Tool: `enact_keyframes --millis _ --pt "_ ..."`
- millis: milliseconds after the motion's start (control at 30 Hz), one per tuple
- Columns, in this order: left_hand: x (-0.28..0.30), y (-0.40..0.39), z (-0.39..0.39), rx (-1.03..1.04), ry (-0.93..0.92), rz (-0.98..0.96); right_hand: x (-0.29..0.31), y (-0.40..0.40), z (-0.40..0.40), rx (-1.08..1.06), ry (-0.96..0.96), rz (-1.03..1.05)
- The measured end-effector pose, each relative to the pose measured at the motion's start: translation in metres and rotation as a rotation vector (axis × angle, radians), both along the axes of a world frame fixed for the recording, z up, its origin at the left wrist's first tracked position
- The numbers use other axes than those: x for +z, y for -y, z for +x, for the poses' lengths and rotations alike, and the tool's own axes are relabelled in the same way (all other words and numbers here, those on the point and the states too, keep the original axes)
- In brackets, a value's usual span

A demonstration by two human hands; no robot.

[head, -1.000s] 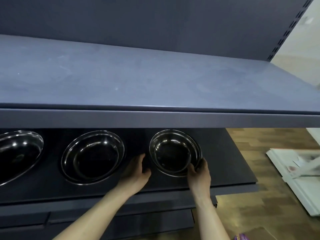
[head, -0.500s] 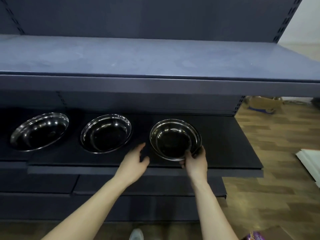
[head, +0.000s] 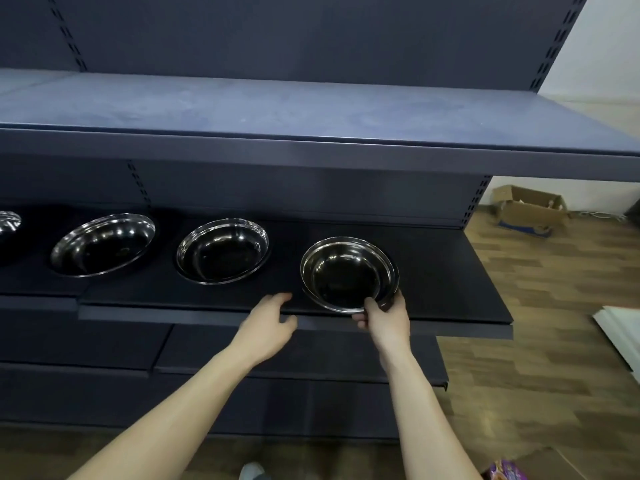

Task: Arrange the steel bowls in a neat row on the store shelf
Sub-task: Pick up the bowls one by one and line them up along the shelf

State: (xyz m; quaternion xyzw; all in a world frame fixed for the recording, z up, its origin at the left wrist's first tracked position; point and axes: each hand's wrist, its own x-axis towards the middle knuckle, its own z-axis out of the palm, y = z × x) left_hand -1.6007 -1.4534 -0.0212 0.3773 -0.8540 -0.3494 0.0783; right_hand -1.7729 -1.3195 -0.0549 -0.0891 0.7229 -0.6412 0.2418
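Note:
Steel bowls stand in a row on the dark middle shelf point(head: 450, 292). The rightmost bowl point(head: 349, 273) sits nearest the shelf's front edge; my right hand point(head: 386, 317) grips its near rim, thumb inside. My left hand point(head: 268, 323) hovers at the shelf's front edge just left of that bowl, fingers apart, holding nothing. To the left stand a second bowl point(head: 222, 250) and a third bowl point(head: 103, 244). A sliver of another bowl point(head: 8, 223) shows at the left border.
A wide blue-grey upper shelf point(head: 311, 109) overhangs the bowls. Lower dark shelves point(head: 277, 351) jut out below. On the wooden floor to the right lie a cardboard box point(head: 528, 209) and a white board point(head: 620, 330).
My view has pulled back and risen, so more of the shelf row shows. The right hand keeps its grip on the rightmost bowl; the left hand has come off toward the shelf edge.

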Motion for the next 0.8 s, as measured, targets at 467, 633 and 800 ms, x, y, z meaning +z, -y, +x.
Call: enact_keyframes --millis 467,633,800 --pt "-0.001 -0.003 0.002 0.027 0.053 -0.070 0.006 -0.003 0.007 -0.045 0.032 -0.058" --pt "0.000 -0.003 0.009 0.069 0.107 -0.170 0.044 -0.011 0.020 -0.178 -0.378 0.191" --pt "0.000 0.003 0.012 0.130 0.101 -0.177 0.058 0.013 0.031 0.091 -0.393 0.128"
